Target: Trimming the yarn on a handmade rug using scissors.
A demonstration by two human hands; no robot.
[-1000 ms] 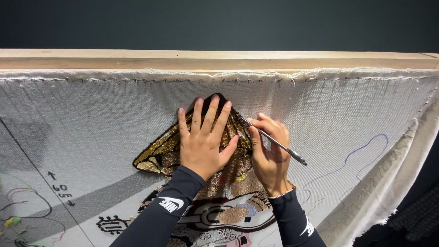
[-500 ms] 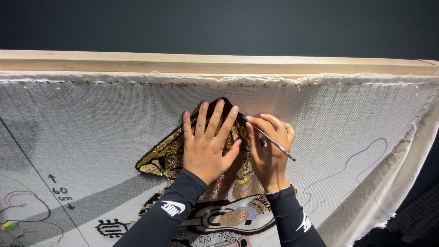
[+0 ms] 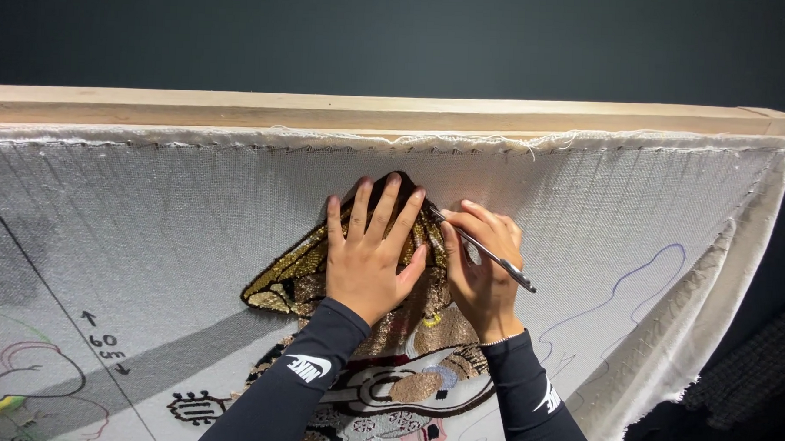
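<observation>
left hand flat on gold embroidery, right hand gripping thin tool

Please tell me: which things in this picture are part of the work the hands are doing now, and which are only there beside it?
In use:
- left hand, flat on the gold patch
- right hand, holding a thin metal tool
- cloth stretched on the wooden frame

Only nearby:
- drawn lines at lower left
- blue line at right
- loose cloth edge
</observation>
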